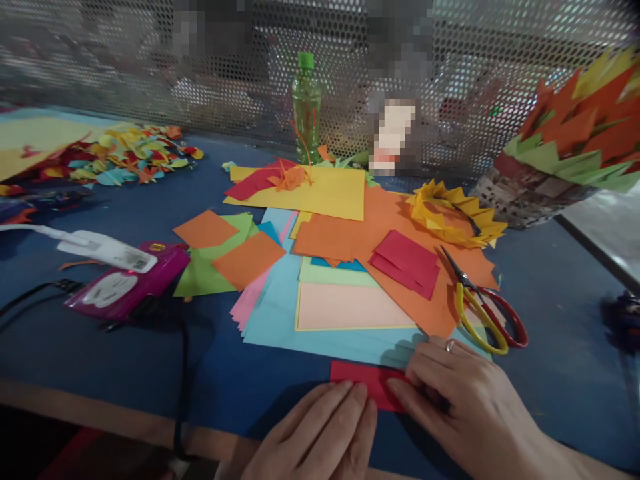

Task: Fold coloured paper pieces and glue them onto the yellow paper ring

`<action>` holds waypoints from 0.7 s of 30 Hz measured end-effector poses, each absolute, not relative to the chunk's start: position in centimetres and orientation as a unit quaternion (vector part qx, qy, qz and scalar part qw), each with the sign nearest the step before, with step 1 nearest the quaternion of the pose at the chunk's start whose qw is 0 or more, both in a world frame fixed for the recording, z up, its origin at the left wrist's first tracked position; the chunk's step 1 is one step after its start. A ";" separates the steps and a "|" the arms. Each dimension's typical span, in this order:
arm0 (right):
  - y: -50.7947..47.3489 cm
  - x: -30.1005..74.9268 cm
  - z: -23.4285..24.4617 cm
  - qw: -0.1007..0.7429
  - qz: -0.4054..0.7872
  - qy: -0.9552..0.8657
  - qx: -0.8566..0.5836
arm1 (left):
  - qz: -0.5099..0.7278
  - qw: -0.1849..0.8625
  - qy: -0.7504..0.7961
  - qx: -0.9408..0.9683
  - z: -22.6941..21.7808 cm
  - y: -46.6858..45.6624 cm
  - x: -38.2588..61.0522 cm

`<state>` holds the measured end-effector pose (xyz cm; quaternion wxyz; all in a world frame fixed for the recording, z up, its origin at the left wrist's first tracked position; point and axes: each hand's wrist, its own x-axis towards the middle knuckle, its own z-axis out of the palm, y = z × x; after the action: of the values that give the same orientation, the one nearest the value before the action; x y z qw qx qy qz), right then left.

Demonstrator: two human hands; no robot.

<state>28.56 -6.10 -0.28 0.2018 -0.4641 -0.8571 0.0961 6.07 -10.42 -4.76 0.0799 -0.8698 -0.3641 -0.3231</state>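
Note:
A narrow folded strip of red paper [367, 380] lies on the blue table near its front edge. My left hand [320, 433] has its fingers together, holding the strip's lower left part down. My right hand [460, 400], with a ring on one finger, is closed over the strip's right end. Its thumb lies on the paper, and the tips of its other fingers are partly hidden. Just beyond the right hand rest scissors [480, 313] with one yellow and one red handle. Red paper squares [407, 263] lie on a large orange sheet [390, 213].
Light blue sheets [275, 320] sit under other coloured papers. A purple device [130, 283] with cables lies left. Behind stand a green-capped bottle [306, 107] and a perforated metal screen [340, 73]. A yellow folded-paper ring [455, 213], a paper-piece basket [540, 180] and a pile of folded pieces [135, 153] are around.

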 end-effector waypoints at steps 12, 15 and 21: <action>-5.9 29.1 -0.1 0.175 0.101 -0.836 -0.510 | -0.300 0.083 -0.378 -0.872 -5.3 -10.7 6.2; -6.0 29.1 0.1 0.168 0.104 -0.828 -0.525 | -0.298 0.080 -0.382 -0.871 -5.3 -10.8 6.1; -6.4 28.5 0.3 0.160 0.103 -0.831 -0.523 | -0.293 0.067 -0.384 -0.873 -5.0 -11.1 6.3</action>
<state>28.54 -6.42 0.26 0.1597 -0.5228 -0.8310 0.1029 6.28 -11.08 -5.01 0.0672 -0.8728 -0.3842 -0.2934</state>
